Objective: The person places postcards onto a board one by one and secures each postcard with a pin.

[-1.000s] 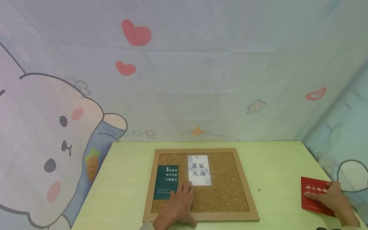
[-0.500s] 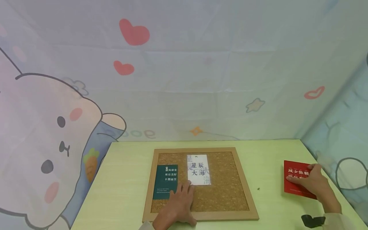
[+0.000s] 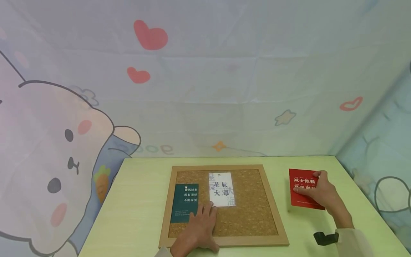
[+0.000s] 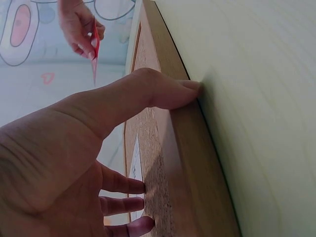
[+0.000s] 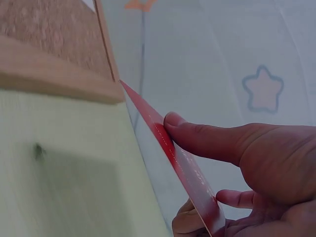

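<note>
A wood-framed corkboard (image 3: 247, 221) lies on the table. My left hand (image 3: 201, 228) rests on its lower part, thumb against the front frame edge and fingertips touching the cork, as the left wrist view shows. A dark green card (image 3: 185, 207) is at the board's left, pinned near its top. Beside it a white card (image 3: 221, 196) has a pin at its top; the left fingertips lie at its lower edge. Right of the board, my right hand (image 3: 324, 194) pinches a red card (image 5: 190, 173) with white lettering between thumb and fingers, raised above the table.
The pale yellow-green table (image 3: 109, 214) extends on both sides of the board. A small dark speck (image 5: 39, 150) lies on it at the right. Behind stands a cloth backdrop (image 3: 205, 89) printed with hearts and a cartoon animal. A dark strap piece (image 3: 325, 238) shows by the right sleeve.
My right hand has carried the red card leftward and slightly farther from me, from the table's right edge toward the corkboard. The left hand has stayed in place on the board.
</note>
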